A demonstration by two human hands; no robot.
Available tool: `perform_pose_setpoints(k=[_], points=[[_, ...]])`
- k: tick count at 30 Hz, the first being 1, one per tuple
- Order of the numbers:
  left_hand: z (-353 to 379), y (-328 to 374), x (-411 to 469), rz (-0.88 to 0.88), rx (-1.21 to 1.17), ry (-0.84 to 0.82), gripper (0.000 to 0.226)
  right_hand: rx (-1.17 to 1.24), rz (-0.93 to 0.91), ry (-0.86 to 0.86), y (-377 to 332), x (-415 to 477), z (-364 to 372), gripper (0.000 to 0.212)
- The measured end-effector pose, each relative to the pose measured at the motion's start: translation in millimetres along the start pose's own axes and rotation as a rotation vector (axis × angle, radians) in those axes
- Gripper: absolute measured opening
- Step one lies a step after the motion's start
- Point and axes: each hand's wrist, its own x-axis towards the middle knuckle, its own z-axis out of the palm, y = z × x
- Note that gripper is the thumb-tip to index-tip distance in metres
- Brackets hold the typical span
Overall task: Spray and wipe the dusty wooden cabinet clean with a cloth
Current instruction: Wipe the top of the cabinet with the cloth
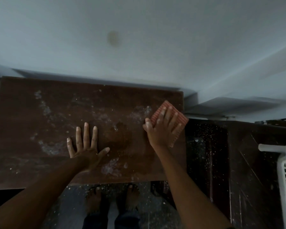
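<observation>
At the cabinet's (pixel 31 129) right end, the right hand (pixel 162 129) presses the cloth (pixel 176 137) flat with straight fingers, with the dust (pixel 45 109) lying off to its left, past the flat, empty left hand (pixel 84 149).

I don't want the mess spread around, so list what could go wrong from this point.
1. The cloth under the right hand lies at the right edge of the cabinet top; a rightward stroke would likely push dust onto the dark surface beside it, which is already speckled white.
2. The left hand rests flat among the white dust patches and may smear them.
3. The patch by the front edge could drop onto the feet.
</observation>
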Motion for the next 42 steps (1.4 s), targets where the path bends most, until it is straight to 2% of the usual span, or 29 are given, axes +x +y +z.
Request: perform_pose_setpoints(k=[4, 7, 9, 11, 15, 17, 22, 24, 28, 32, 34, 37, 39, 42], points=[[-1.3, 1.4, -0.6, -0.01, 0.0, -0.007, 0.089, -0.079, -0.259, 0.007, -18.3, -20.9, 10.7, 0.079], [-1.5, 2.0, -0.9, -0.019, 0.006, -0.006, 0.089, -0.111, -0.463, -0.026, -3.4, -55.2, 17.8, 0.075], [-2.0, 2.1, -0.4, -0.023, 0.013, -0.005, 0.089, -0.129, -0.534, -0.04, 16.7, -77.1, 22.4, 0.074], [-3.7, 2.4, 0.1, -0.021, 0.012, -0.028, 0.089, -0.146, -0.516, -0.041, 41.1, -88.6, 25.9, 0.073], [-3.9, -0.6, 0.8, -0.008, 0.002, -0.039, 0.09, -0.143, -0.25, 0.008, 62.5, -65.8, 14.1, 0.071], [-3.9, -1.3, 0.6, 0.005, -0.004, -0.044, 0.09, -0.175, -0.16, 0.009, 55.7, -37.6, 2.1, 0.079], [-4.1, -1.5, 0.8, 0.014, -0.011, -0.037, 0.089, -0.132, -0.037, 0.053, 7.8, 39.5, -10.5, 0.074], [-4.6, -1.7, 0.6, 0.019, -0.004, -0.038, 0.089, -0.1, -0.089, 0.018, -18.1, 55.8, -8.2, 0.071], [-5.3, 0.4, 0.1, 0.003, -0.008, -0.054, 0.09, -0.139, -0.366, 0.028, -50.6, 34.1, 7.3, 0.073], [-6.3, 2.3, -1.1, -0.014, -0.014, -0.069, 0.091, -0.115, -0.576, -0.018, -28.0, -23.7, 15.9, 0.073], [-9.2, 3.5, -2.5, -0.01, -0.027, -0.093, 0.094, -0.097, -0.537, -0.017, 1.3, -46.4, 19.5, 0.071], [-10.7, 3.0, -4.4, 0.0, -0.04, -0.11, 0.102, -0.127, -0.291, 0.048, 43.0, -52.1, 20.6, 0.071], [-12.7, 3.1, -4.9, 0.011, -0.047, -0.116, 0.105, -0.131, -0.169, 0.058, 53.2, -30.4, 12.5, 0.079], [-14.4, 1.9, -4.7, 0.009, -0.033, -0.131, 0.113, -0.104, -0.06, 0.064, 45.5, 21.3, -4.9, 0.075]])
